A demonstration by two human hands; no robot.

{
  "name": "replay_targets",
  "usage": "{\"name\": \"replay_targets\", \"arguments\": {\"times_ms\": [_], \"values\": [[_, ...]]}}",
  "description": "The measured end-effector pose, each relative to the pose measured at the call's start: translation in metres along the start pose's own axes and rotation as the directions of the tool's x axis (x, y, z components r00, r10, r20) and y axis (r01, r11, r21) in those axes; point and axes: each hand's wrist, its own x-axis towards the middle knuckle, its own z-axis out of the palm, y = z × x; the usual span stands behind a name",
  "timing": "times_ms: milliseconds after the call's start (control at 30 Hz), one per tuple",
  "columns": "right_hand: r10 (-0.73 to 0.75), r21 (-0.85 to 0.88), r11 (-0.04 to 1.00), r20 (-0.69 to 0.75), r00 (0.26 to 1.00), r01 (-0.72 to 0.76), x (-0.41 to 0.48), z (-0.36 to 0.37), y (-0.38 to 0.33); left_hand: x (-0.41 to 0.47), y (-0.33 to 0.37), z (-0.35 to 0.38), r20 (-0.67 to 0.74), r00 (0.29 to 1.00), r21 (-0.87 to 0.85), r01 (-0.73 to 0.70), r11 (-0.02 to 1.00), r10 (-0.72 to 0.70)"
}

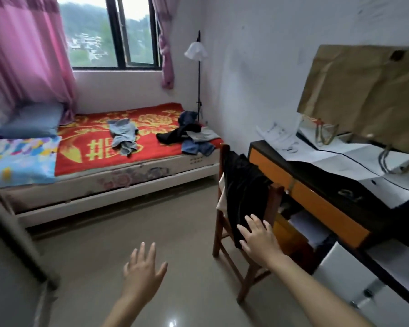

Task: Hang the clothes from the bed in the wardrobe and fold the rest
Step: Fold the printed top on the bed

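A bed [109, 185] with a red and gold cover stands under the window. On it lie a light grey-blue garment [123, 135] in the middle and a heap of dark and blue clothes [189, 135] at the right end. My left hand [143, 272] is stretched out over the floor with its fingers spread and holds nothing. My right hand [257, 237] is also spread and empty, in front of a black garment [243, 190] that hangs over a wooden chair [224, 232]. Both hands are far from the bed.
A black and orange desk [316, 192] with papers and a brown paper bag [368, 90] fills the right side. A floor lamp [196, 53] stands in the far corner. A blue pillow [33, 121] and patterned blanket lie at the bed's left. Grey tiled floor stretches between me and the bed.
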Motion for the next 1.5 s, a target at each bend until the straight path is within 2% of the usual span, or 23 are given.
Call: {"name": "replay_targets", "arguments": {"times_ms": [167,333,467,567,633,667,733,867,967,1033,1100,1167,1233,1300,1400,1500], "values": [[0.122,-0.052,0.991,-0.051,0.991,-0.125,0.071,-0.029,0.049,0.102,0.052,-0.016,-0.022,0.992,-0.084,-0.13,0.988,0.128],[0.13,-0.09,0.986,-0.105,0.986,-0.14,0.135,-0.058,0.078,0.184,0.095,-0.026,0.0,0.972,-0.143,-0.234,0.962,0.236],[0.199,-0.038,0.979,-0.072,0.977,-0.202,0.15,-0.067,0.113,0.217,0.138,-0.02,0.103,0.947,-0.267,-0.269,0.925,0.305],[0.289,0.069,0.955,0.001,0.957,-0.288,0.155,-0.06,0.139,0.238,0.181,-0.012,0.127,0.92,-0.46,-0.276,0.844,0.37],[0.301,0.121,0.945,0.051,0.952,-0.305,0.165,-0.053,0.154,0.252,0.21,-0.012,0.085,0.892,-0.623,-0.301,0.722,0.444],[0.291,0.155,0.941,0.083,0.953,-0.301,0.169,-0.048,0.161,0.259,0.226,-0.011,0.064,0.88,-0.696,-0.299,0.653,0.471],[0.237,0.31,0.909,0.169,0.957,-0.279,0.185,-0.035,0.172,0.273,0.255,-0.007,0.076,0.88,-0.765,-0.25,0.593,0.47],[0.013,0.601,0.773,0.305,0.952,-0.203,0.228,-0.02,0.181,0.3,0.3,0.004,0.171,0.914,-0.763,-0.114,0.636,0.369],[-0.092,0.683,0.713,0.315,0.945,-0.159,0.255,-0.024,0.19,0.323,0.31,-0.001,0.264,0.893,-0.789,-0.017,0.614,0.363],[-0.109,0.694,0.705,0.307,0.945,-0.144,0.267,-0.023,0.199,0.33,0.312,-0.004,0.291,0.891,-0.827,0.051,0.56,0.347],[-0.113,0.697,0.702,0.312,0.943,-0.146,0.274,-0.024,0.206,0.326,0.314,-0.007,0.238,0.928,-0.826,0.038,0.562,0.287],[-0.135,0.695,0.705,0.324,0.937,-0.139,0.282,-0.034,0.212,0.323,0.318,-0.021,0.165,0.964,-0.743,-0.019,0.669,0.211],[-0.171,0.672,0.73,0.353,0.92,-0.123,0.291,-0.051,0.216,0.327,0.32,-0.047,0.093,0.966,-0.611,-0.137,0.78,0.243],[-0.203,0.645,0.761,0.346,0.916,-0.075,0.305,-0.076,0.217,0.339,0.318,-0.077,0.032,0.952,-0.507,-0.246,0.826,0.303],[-0.197,0.588,0.807,0.184,0.963,0.053,0.331,-0.128,0.207,0.366,0.309,-0.133,-0.119,0.939,-0.5,-0.337,0.798,0.322],[-0.156,0.522,0.841,-0.022,0.987,0.145,0.356,-0.179,0.187,0.394,0.292,-0.188,-0.328,0.88,-0.432,-0.462,0.775,0.343]]}}
